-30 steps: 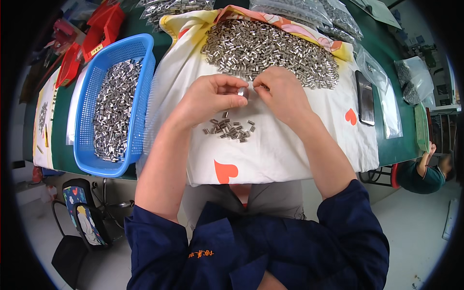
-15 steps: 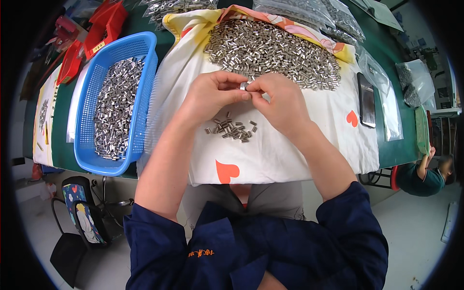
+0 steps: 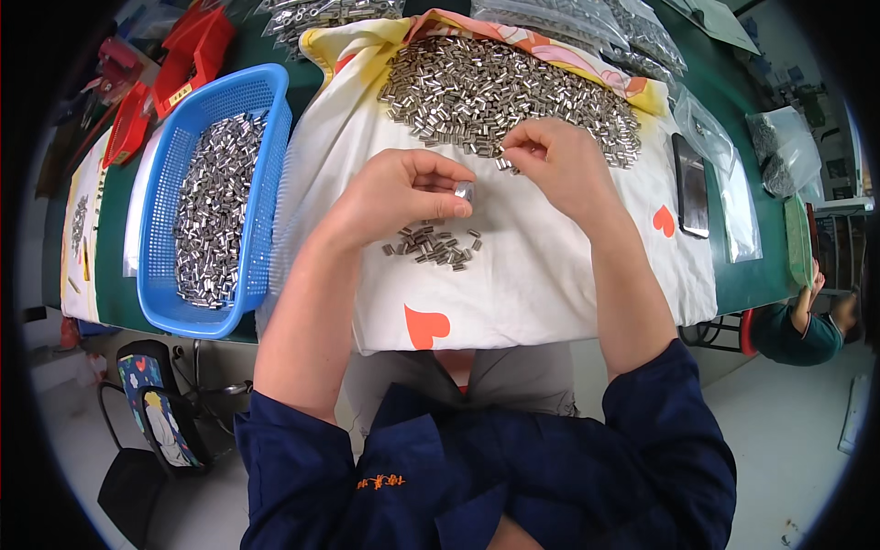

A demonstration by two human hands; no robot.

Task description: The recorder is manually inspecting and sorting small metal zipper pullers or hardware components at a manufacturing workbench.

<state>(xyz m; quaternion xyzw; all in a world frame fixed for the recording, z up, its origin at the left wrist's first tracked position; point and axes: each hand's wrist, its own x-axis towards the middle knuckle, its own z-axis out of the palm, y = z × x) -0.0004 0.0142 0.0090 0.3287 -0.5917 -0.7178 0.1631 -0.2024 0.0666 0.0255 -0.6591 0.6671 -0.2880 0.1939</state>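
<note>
Between the thumb and fingers of my left hand [image 3: 399,192] is a short, shiny metal ring [image 3: 465,191], held above the cloth. My right hand [image 3: 564,165] is apart from it, fingertips pinched together at the lower edge of a wide heap of small metal cylinders [image 3: 513,87]. Whatever those fingertips grip is too small to make out. A few loose cylinders [image 3: 503,164] lie just under them. Below my left hand, a small separate cluster of cylinders [image 3: 435,247] rests on the white cloth [image 3: 532,293].
To the left stands a blue plastic basket [image 3: 282,119] filled with similar cylinders. Red bins [image 3: 197,55] sit behind it. A phone [image 3: 691,188] and clear plastic bags [image 3: 733,165] lie at the right. Farther right, a person [image 3: 797,330] sits by the table.
My hands have separated. The right one moved up and right to the heap's edge, while the left stayed nearly in place, still holding the metal ring.
</note>
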